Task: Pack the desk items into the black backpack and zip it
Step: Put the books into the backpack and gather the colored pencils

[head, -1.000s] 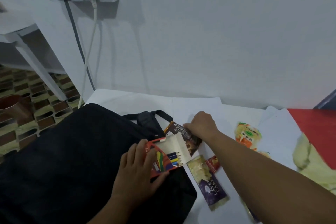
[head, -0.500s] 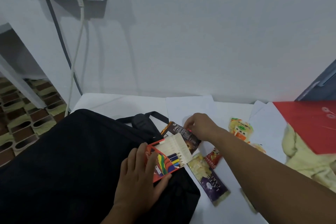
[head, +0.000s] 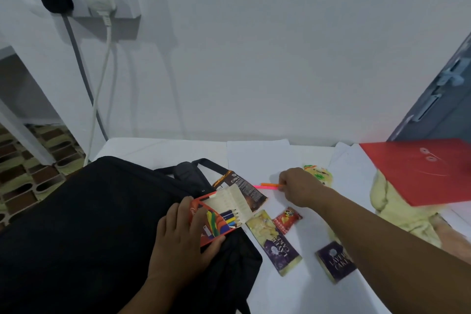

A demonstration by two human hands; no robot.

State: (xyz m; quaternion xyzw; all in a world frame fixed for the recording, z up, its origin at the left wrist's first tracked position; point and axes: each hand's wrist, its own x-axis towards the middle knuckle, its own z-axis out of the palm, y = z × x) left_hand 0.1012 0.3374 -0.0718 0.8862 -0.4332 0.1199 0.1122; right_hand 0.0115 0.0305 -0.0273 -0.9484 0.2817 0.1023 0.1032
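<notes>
I see left hand gripping the open pencil box atop the black backpack, right hand pinching probably two loose pencils above the bench; light, stiff, grip mid-shaft.

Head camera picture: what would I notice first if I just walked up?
Probably the bright pencil box, flap open, held by the left hand on the black backpack at the near left. Next, the right hand pinching pink and orange pencils above the white desk. A red folder stands out far right.
</notes>
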